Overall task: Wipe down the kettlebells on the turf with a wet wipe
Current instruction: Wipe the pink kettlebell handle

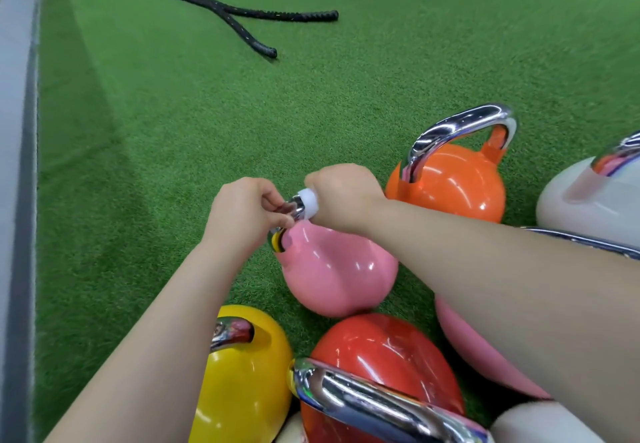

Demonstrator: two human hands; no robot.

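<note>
A pink kettlebell (337,269) stands on the green turf (207,113) in the middle of the head view. My left hand (242,215) grips the left end of its chrome handle (293,207). My right hand (341,196) is curled round the same handle with a white wet wipe (310,202) wrapped over the metal. Around it stand an orange kettlebell (453,184), a white one (588,200), a yellow one (242,373), a red one (381,366) and a second pink one (485,352) partly hidden under my right forearm.
A black battle rope (242,16) lies on the turf at the back. A grey wall base (17,165) runs along the left edge. Open turf stretches left of and behind the kettlebells.
</note>
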